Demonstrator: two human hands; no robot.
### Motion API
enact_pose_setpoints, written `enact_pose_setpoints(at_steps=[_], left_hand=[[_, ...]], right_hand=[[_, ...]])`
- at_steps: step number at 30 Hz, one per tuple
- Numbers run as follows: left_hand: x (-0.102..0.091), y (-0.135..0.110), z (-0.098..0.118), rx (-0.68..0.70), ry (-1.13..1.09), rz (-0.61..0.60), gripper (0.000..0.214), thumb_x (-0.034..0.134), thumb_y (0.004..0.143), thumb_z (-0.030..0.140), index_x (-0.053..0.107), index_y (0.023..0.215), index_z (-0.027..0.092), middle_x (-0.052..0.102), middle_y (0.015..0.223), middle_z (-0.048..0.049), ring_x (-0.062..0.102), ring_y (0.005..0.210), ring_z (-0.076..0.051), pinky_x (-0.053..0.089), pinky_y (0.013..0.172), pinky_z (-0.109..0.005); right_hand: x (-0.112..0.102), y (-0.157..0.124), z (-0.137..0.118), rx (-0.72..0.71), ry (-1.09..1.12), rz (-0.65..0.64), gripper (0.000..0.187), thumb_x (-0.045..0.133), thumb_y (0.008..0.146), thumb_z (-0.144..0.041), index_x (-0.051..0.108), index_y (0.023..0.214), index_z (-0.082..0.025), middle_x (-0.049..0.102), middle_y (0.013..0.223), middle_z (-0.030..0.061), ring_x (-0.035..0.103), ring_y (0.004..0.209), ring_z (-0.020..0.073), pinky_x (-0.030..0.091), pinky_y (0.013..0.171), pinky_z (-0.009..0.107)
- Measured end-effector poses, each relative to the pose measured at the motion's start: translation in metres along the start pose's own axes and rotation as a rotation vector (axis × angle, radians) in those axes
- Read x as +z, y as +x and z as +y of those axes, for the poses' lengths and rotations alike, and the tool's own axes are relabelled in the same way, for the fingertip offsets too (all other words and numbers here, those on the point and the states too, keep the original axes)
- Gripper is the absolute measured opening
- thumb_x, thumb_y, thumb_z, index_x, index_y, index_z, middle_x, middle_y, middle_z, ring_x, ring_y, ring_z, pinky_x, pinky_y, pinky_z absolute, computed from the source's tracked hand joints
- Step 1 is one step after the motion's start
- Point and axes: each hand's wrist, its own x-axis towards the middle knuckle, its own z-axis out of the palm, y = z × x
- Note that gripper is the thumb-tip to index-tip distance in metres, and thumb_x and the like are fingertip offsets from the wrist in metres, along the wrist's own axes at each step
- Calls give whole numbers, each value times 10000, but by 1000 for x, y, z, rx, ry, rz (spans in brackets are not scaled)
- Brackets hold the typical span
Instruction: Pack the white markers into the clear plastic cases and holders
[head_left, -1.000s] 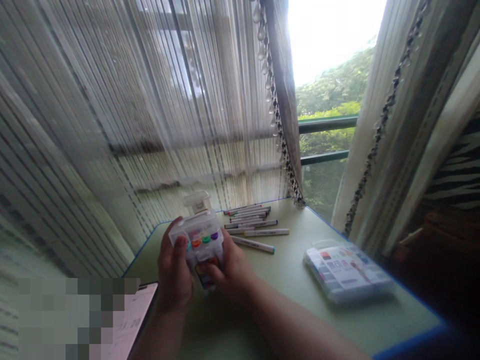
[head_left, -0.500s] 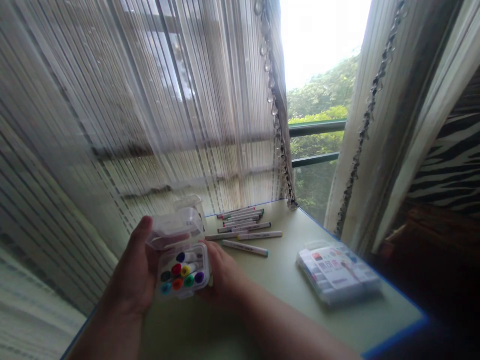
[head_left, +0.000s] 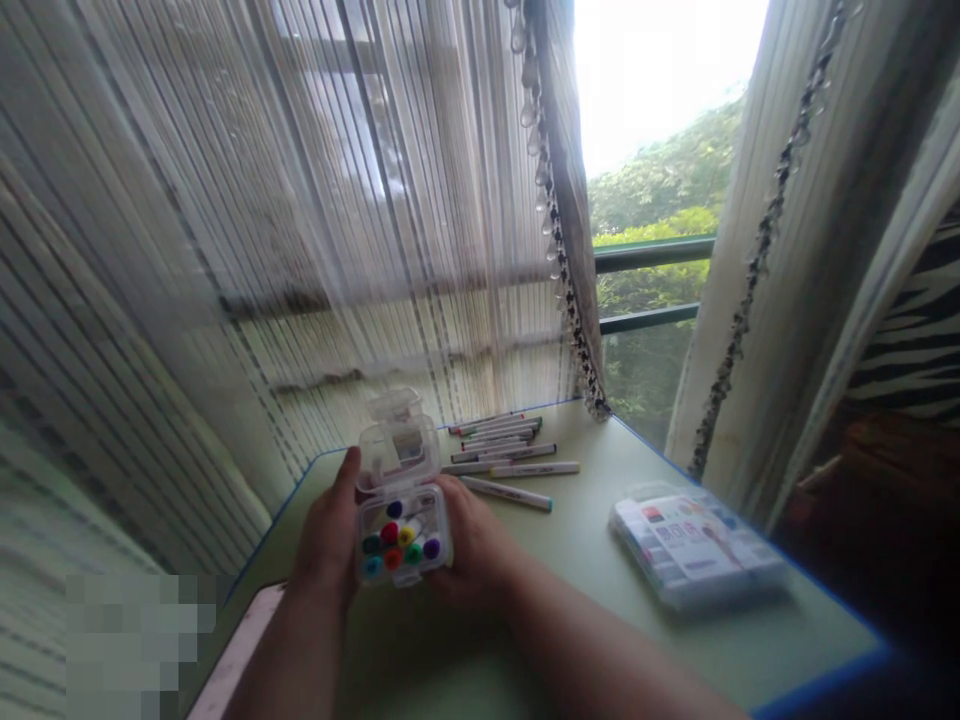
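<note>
Both my hands hold a small clear plastic marker case [head_left: 403,535] above the pale green table [head_left: 570,560]. Its hinged lid [head_left: 398,452] stands open and tilts back. Inside, several markers show coloured caps: blue, red, yellow, purple, green, orange. My left hand [head_left: 327,535] grips the case's left side, thumb up along the lid. My right hand [head_left: 471,545] wraps round the right side.
Several loose markers [head_left: 504,452] lie in a row at the table's back edge by the sheer curtain [head_left: 300,250]. A flat clear case [head_left: 694,545] with a printed label lies at the right. A pink-edged phone or tablet [head_left: 232,655] shows at the lower left.
The case's lid has swung open, from shut a second ago to upright now. My hands and the case shifted slightly right after dipping left.
</note>
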Motion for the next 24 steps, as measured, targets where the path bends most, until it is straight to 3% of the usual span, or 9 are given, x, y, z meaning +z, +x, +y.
enact_pose_setpoints(at_steps=[6, 11, 16, 20, 24], left_hand=[[6, -12, 4, -68, -24, -11, 617, 585, 642, 690, 686, 823, 109, 667, 585, -60, 633, 522, -205, 491, 492, -300], [8, -21, 9, -10, -99, -53, 533, 615, 674, 573, 682, 938, 114, 660, 588, -27, 566, 441, -149, 443, 453, -263], [7, -26, 10, 33, -141, -193, 481, 694, 603, 388, 662, 1009, 132, 687, 670, -13, 600, 513, -154, 412, 449, -230], [5, -26, 10, 145, -189, -226, 462, 689, 625, 337, 646, 1044, 148, 709, 803, -25, 663, 712, -193, 490, 581, -257], [-1, -28, 9, 232, -301, -276, 464, 686, 674, 416, 613, 1060, 167, 706, 868, -43, 665, 832, -240, 525, 686, -319]], right_hand=[[0, -1, 1, -20, -11, 5, 748, 633, 660, -336, 315, 1308, -142, 499, 1260, 184, 500, 1181, 278, 435, 991, 416], [-1, -2, 0, -23, -15, 21, 733, 616, 649, -324, 334, 1302, -144, 514, 1243, 171, 509, 1172, 274, 431, 1002, 417], [-2, -1, 0, -8, -21, 22, 704, 610, 643, -321, 361, 1279, -152, 523, 1238, 162, 516, 1155, 270, 441, 993, 414], [-1, 0, 1, -12, -26, 29, 681, 610, 642, -334, 381, 1256, -150, 536, 1208, 160, 528, 1125, 270, 456, 971, 411], [-1, -1, 0, 3, -57, 7, 686, 618, 660, -368, 390, 1265, -141, 539, 1220, 169, 531, 1133, 275, 458, 973, 410]])
